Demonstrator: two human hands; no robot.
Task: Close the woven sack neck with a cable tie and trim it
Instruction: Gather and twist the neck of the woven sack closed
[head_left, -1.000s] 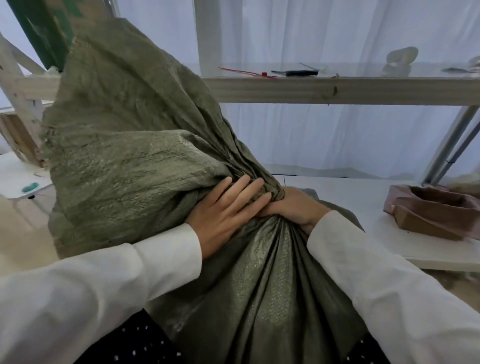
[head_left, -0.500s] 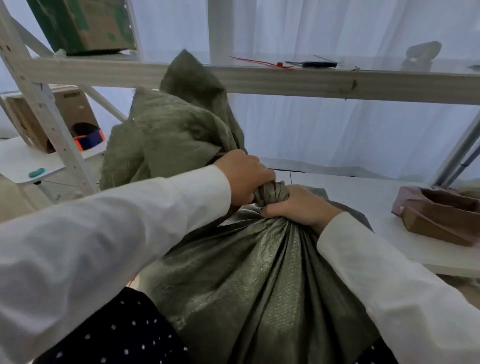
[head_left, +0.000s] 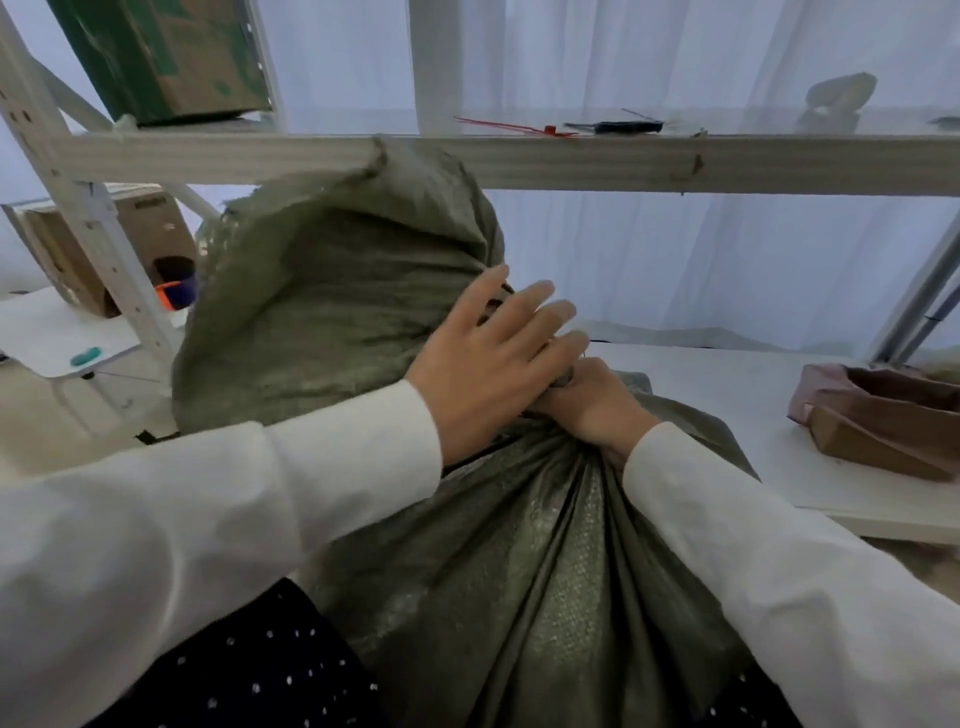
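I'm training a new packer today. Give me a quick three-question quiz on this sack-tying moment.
1. True or false: a cable tie is already round the sack neck.
2. Which hand has its grip round the neck?
3. The red cable tie lies: A) on the upper shelf, B) on the lower table, C) in the left hand.

Key: 1 false; 2 the right hand; 3 A.

— What blocked your reach upward?
— The sack's loose top (head_left: 353, 291) billowed against the shelf beam (head_left: 571, 161), filling the gap left of your hands.
— And rightward?
— Open air ran to the brown tray (head_left: 883, 415) near the worktop's (head_left: 727, 379) right edge.
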